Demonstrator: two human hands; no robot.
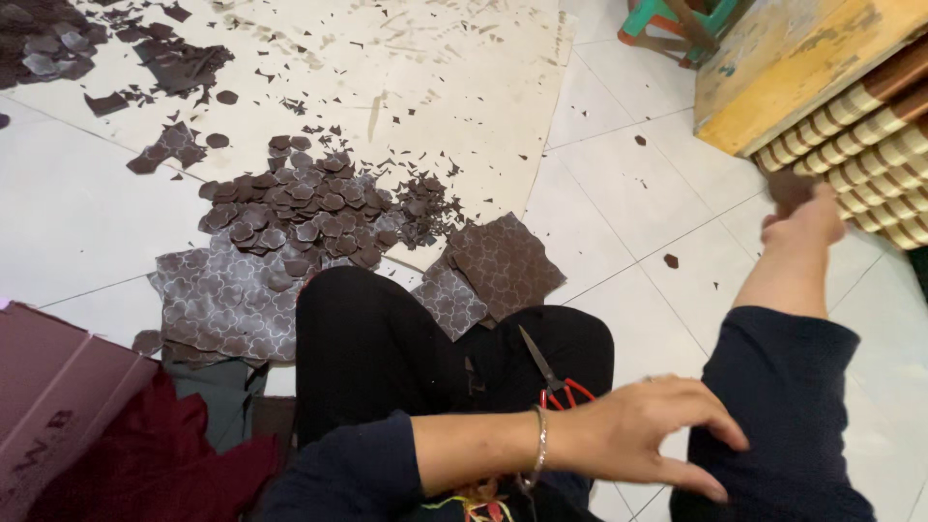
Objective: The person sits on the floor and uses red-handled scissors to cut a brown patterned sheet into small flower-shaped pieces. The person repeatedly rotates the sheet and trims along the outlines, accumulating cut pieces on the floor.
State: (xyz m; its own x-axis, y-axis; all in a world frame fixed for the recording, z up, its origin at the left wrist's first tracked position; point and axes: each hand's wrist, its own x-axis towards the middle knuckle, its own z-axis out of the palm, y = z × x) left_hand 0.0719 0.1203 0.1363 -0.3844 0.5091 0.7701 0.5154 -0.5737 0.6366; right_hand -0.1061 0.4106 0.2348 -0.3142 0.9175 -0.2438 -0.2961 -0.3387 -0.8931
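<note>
I sit on a tiled floor with black-trousered legs [387,348] folded in front of me. My left hand [643,435], with a thin bracelet at the wrist, reaches to the right with its fingers spread and empty, the fingertips at the dark blue sleeve [783,406] of my right arm. Scissors with red handles [553,379] lie on my lap just behind that hand. My right hand [807,224] is stretched far to the right and pinches a small dark brown piece [788,188], blurred, beside a stack of striped woven mats [875,145].
Sheets of brown patterned material [232,295] lie left of my knee, with another sheet [503,261] in front of it. A heap of cut-out brown shapes [300,208] and scraps sits on pale paper [435,87]. A yellow wooden box [793,68] tops the mats. A maroon box [48,387] and dark red cloth [155,464] lie at the lower left.
</note>
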